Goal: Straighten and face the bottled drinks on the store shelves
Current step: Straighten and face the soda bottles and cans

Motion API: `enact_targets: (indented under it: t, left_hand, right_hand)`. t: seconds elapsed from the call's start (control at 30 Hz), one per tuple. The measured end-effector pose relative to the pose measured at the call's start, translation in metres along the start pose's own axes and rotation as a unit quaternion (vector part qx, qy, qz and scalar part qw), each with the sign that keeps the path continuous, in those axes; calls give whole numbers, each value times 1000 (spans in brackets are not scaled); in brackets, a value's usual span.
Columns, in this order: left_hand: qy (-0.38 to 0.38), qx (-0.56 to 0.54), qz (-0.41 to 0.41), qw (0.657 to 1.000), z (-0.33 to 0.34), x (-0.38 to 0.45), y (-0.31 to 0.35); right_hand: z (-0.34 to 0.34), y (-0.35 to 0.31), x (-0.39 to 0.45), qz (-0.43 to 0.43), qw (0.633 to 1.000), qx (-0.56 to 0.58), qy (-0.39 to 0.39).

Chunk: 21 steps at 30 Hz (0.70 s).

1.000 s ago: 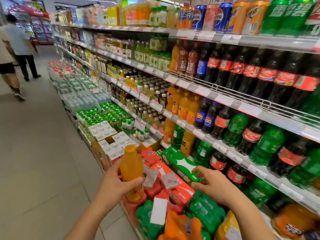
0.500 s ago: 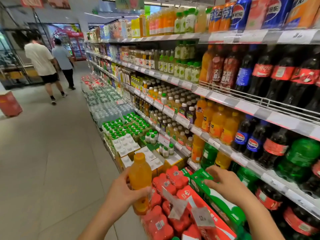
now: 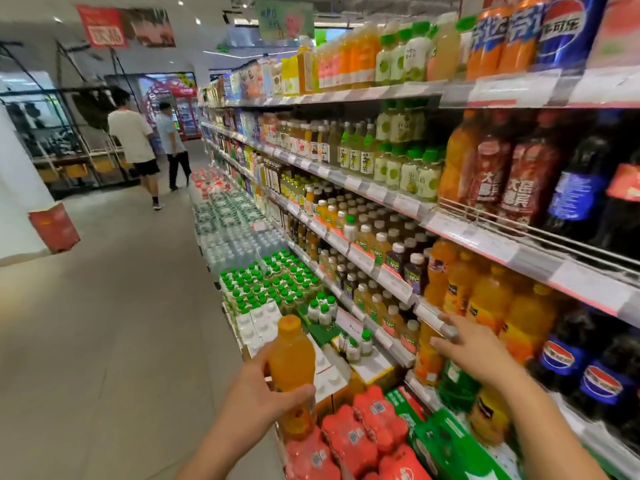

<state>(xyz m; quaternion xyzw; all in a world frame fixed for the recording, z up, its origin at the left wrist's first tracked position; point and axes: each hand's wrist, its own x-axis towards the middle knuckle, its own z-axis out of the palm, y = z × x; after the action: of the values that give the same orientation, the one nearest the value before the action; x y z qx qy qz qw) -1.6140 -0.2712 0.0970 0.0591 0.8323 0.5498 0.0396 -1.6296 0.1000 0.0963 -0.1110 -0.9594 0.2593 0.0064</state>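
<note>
Raised since the earlier frame, the orange juice bottle (image 3: 292,367) is standing upright in the left hand's (image 3: 258,398) grip, beside the shelving; the right hand (image 3: 471,349), fingers extended, is reaching the shelf edge (image 3: 427,315) below orange bottles (image 3: 485,299).

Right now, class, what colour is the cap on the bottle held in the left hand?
Orange, matching the orange plastic drink bottle; the head view shows it.

Grey tiled aisle floor (image 3: 104,323) underfoot. White ceiling (image 3: 41,15) overhead, dotted with small lights. Red hanging banner (image 3: 104,29) (lettering blurred).
</note>
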Motion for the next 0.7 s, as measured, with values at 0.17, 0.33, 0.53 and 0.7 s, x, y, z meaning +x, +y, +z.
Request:
enact_targets:
  t: [0.17, 0.33, 0.53, 0.7]
  left_hand:
    - [-37, -4, -1, 999, 26, 59, -11]
    - [-89, -17, -7, 996, 56, 118, -11]
    - [-143, 3, 36, 989, 79, 185, -12]
    - [-178, 1, 52, 983, 90, 222, -14]
  right_hand:
    - [-1, 5, 46, 12, 999, -19, 26]
    - [-7, 10, 104, 41, 995, -52, 77]
    - [-21, 9, 161, 105, 985, -87, 107]
    - [-22, 2, 204, 129, 983, -56, 117]
